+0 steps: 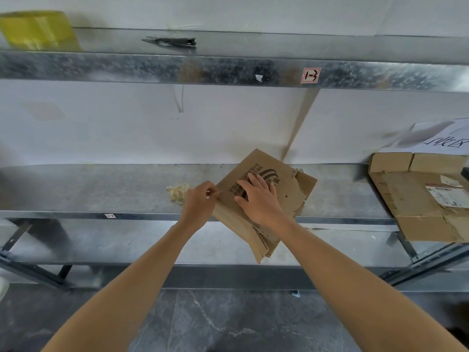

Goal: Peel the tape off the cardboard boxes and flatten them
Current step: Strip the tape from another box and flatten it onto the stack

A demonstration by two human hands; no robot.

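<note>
Two bare arms reach out from the bottom, over a dark stone floor (228, 323). The left hand (199, 201) has its fingers curled in tight, pinching at the left edge of a flat cardboard box (264, 196). What it pinches is too small to tell; it may be a bit of tape. The right hand (257, 199) lies flat on top of the box with its fingers spread out, pressing on the black print. It is not gripping anything.

The box is squashed flat and turned like a diamond. Its far part rests on the middle metal shelf (101, 189) and its near corner sticks out past the front edge of the shelf. Its right side is torn and ragged.

Just left of the left hand, a small crumpled ball of pale tape (177, 193) lies on the shelf, close to the hand.

Far to the right on the same shelf is a stack of other flat cardboard boxes (418, 196), with white labels on top. It hangs over the shelf edge too. It is well apart from the box under the hands. Behind it a white paper sign (441, 138) sits against the wall.

Up on the top shelf (228, 69) there is a yellow roll of tape (38, 30) at the left, blurry. Near the middle lies a dark tool (172, 41); I cannot tell what kind.
</note>
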